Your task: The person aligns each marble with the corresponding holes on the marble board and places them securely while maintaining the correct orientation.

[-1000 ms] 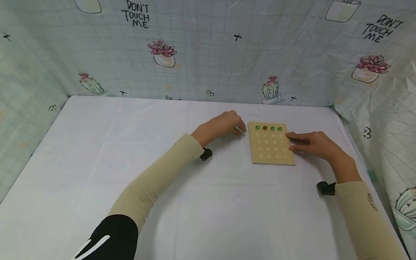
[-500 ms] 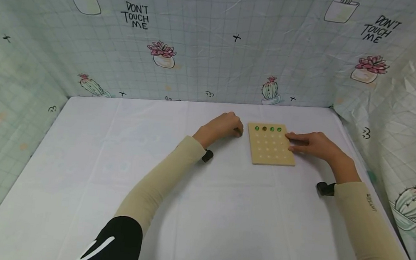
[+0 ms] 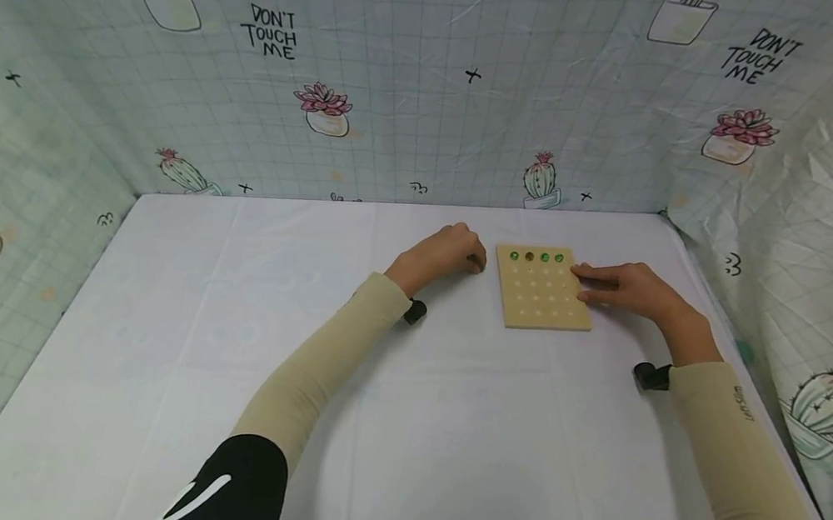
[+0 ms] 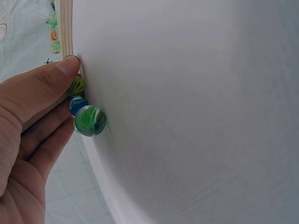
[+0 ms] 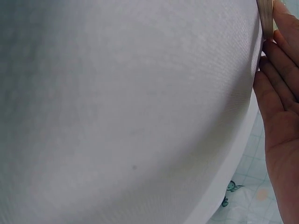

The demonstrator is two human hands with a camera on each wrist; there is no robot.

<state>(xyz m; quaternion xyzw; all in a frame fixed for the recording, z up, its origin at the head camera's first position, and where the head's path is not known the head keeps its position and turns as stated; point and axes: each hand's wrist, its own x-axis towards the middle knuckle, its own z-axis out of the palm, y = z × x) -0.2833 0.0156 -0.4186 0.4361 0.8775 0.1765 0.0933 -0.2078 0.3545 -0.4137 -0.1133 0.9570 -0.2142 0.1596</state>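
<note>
A square wooden board (image 3: 544, 302) with rows of shallow dimples lies toward the back of the table. Several marbles, including a green marble (image 3: 559, 259), fill its far row. My left hand (image 3: 445, 254) is low over the table just left of the board, thumb and fingertips pinching at a yellow-green marble (image 4: 76, 87), partly hidden by the thumb. Beside it lie a blue marble (image 4: 78, 106) and a green swirled marble (image 4: 90, 120), covered by the hand in the head view. My right hand (image 3: 635, 289) touches the board's right edge with fairly straight thumb and fingers.
A white cloth (image 3: 446, 422) covers the table. Behind it hangs a patterned curtain (image 3: 418, 84), and another curtain side (image 3: 814, 273) runs close along the right table edge. A black wrist camera (image 3: 416, 312) sits under the left wrist.
My left hand has drawn slightly left, away from the board, and its fingers have curled down, hiding the green spot seen under it before. The right hand and board stay put.
</note>
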